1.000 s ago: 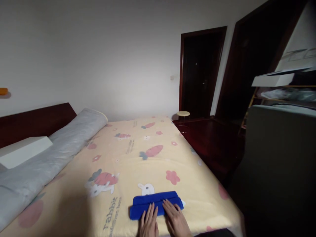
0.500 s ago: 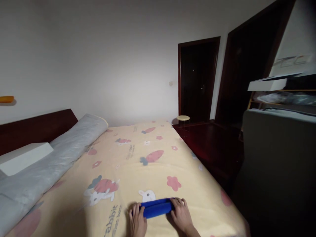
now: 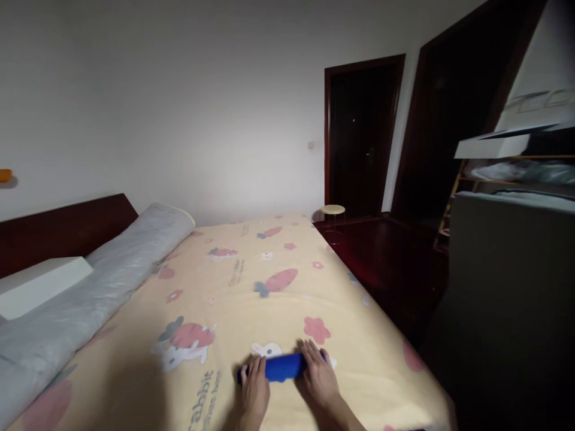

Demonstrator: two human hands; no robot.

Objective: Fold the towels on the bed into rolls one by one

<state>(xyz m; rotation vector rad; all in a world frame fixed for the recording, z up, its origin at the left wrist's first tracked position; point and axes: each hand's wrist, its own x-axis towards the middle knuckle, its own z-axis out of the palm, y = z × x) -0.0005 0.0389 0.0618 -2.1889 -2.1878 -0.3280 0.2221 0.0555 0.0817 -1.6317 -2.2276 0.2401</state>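
A dark blue rolled cloth (image 3: 286, 367) lies crosswise on the bed sheet, close to the bottom of the head view. My left hand (image 3: 257, 383) grips its left part, fingers bent over the top. Around the right part, my right hand (image 3: 318, 372) has its fingers over the roll and its palm toward me. A short blue end sticks out past each hand. The underside of the cloth and the thumb tips are hidden. Beneath it is a yellow bed sheet (image 3: 242, 323) printed with rabbits, carrots and flowers.
A long grey pillow or rolled quilt (image 3: 112, 269) lies along the dark headboard (image 3: 67, 230), with a white box (image 3: 45, 284) on it. Beyond the bed's right edge are a round stool (image 3: 333, 209), a dark door (image 3: 359, 143) and a dark grey panel (image 3: 512, 287) before shelves.
The cloth has turned from a loose fold with a visible crease into a narrower, rounder roll. Both hands have slid forward from its ends onto its top. The view has shifted slightly.
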